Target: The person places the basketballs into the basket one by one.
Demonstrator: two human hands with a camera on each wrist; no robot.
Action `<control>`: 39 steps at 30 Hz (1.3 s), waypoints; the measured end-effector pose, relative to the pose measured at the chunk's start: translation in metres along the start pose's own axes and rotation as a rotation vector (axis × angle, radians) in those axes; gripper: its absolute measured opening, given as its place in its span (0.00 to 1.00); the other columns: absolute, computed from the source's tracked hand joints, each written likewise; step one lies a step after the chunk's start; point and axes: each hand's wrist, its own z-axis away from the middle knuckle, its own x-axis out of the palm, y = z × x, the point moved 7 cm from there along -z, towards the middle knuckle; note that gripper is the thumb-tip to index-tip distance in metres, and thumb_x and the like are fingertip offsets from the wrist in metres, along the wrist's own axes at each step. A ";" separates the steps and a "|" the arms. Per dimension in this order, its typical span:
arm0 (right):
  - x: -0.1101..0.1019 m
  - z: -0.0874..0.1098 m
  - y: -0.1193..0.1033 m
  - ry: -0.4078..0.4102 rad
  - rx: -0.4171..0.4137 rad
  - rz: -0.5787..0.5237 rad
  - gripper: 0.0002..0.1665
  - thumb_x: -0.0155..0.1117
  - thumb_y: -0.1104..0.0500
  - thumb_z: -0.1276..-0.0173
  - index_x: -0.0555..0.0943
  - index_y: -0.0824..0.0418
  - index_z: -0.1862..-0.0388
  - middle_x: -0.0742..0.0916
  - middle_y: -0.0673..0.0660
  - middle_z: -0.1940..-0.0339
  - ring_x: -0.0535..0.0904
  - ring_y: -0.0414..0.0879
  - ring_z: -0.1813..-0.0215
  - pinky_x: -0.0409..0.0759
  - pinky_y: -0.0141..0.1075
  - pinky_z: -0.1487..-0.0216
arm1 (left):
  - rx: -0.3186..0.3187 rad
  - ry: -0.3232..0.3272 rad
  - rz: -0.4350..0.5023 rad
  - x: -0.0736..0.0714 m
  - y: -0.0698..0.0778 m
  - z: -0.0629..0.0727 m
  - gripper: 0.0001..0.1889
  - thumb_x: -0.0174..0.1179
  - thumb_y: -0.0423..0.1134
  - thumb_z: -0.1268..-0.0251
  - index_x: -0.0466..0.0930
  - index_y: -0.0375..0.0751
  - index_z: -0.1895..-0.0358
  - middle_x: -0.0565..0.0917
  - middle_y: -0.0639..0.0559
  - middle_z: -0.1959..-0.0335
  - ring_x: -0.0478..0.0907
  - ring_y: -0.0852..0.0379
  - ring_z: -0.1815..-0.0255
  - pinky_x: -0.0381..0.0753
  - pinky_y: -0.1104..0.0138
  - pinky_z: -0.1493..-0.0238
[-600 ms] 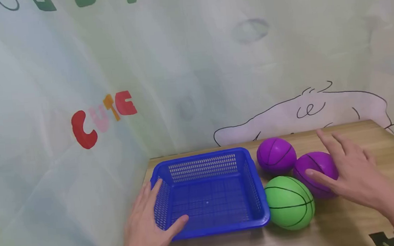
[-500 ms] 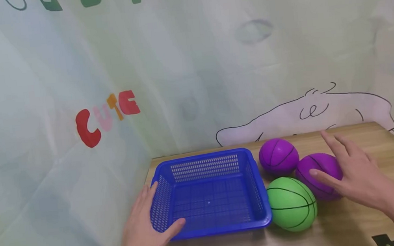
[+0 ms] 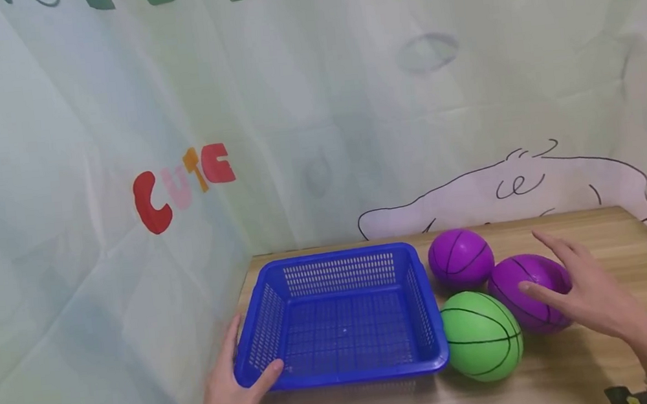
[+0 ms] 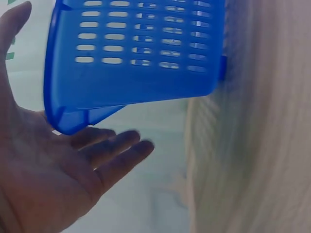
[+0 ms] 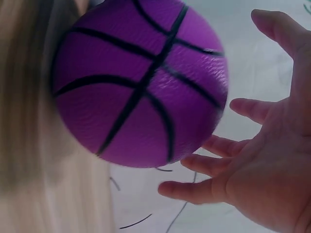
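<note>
A blue plastic basket (image 3: 354, 376) with slotted sides sits on the wooden table, nothing inside it. At its front left corner is my left hand (image 3: 226, 383), thumb over the rim and fingers outside the left wall. The left wrist view shows this hand spread beside the basket wall (image 4: 136, 80), fingers extended. My right hand (image 3: 592, 296) hovers at the right side of the nearer purple ball (image 3: 519, 293), thumb in front of it. In the right wrist view, the fingers are spread beside that purple ball (image 5: 141, 97).
Against the basket's right side lies a green ball (image 3: 483, 336) with black basketball lines. Behind it is a second purple ball (image 3: 459, 259). A printed cloth (image 3: 292, 120) hangs behind and left of the table (image 3: 625, 238). A dark patch (image 3: 629, 397) shows at the lower right.
My left hand has slid down toward the basket's front left corner. The right hand has sunk slightly beside the purple ball. The view has shifted a little; basket and balls stay put.
</note>
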 end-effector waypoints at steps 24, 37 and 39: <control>0.021 -0.005 0.025 0.002 0.026 -0.076 0.65 0.88 0.47 0.35 0.59 0.67 0.12 0.78 0.87 0.36 0.86 0.79 0.46 0.91 0.68 0.55 | -0.049 -0.090 -0.003 0.015 -0.012 -0.003 0.72 0.85 0.59 0.41 0.38 0.47 0.05 0.57 0.29 0.11 0.57 0.25 0.12 0.58 0.30 0.16; 0.024 -0.003 0.031 0.046 0.064 -0.099 0.68 0.90 0.47 0.39 0.59 0.68 0.11 0.79 0.87 0.37 0.87 0.78 0.48 0.91 0.56 0.59 | -0.101 -0.093 0.035 0.012 -0.014 0.003 0.72 0.85 0.60 0.44 0.40 0.50 0.05 0.57 0.33 0.09 0.55 0.27 0.11 0.57 0.28 0.16; 0.022 -0.002 0.033 0.059 0.070 -0.113 0.68 0.89 0.47 0.37 0.58 0.68 0.11 0.78 0.88 0.37 0.86 0.81 0.47 0.91 0.58 0.59 | -0.088 -0.084 0.055 0.012 -0.011 0.002 0.72 0.86 0.59 0.45 0.42 0.50 0.05 0.57 0.34 0.09 0.54 0.28 0.11 0.56 0.29 0.15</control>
